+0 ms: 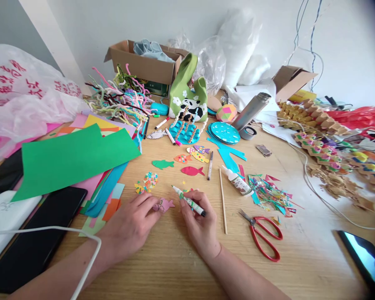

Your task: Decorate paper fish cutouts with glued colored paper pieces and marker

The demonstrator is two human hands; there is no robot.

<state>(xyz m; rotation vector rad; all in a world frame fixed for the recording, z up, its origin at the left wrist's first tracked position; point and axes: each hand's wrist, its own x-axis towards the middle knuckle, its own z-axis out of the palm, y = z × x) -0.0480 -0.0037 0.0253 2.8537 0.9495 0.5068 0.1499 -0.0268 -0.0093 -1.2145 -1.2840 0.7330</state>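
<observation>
My left hand (140, 218) rests on the table with its fingertips closed on the left end of a pink paper fish (165, 205) with dark drawn lines. In my right hand (203, 221) is a white marker (190, 202) with a green pattern and a black end; its green tip points up and left, above and right of the fish. Just beyond lie a green paper fish (163, 164), a red paper fish (192, 171) and an orange dotted one (183, 158). Small paper pieces (150, 180) form little piles behind my left hand.
Right of my right hand lie a wooden stick (223, 202), red-handled scissors (264, 237), a glue bottle (239, 183) and paper scraps (270, 193). Coloured paper sheets (78, 156) and a black phone (46, 233) are at left. A white cable (95, 254) crosses my left forearm.
</observation>
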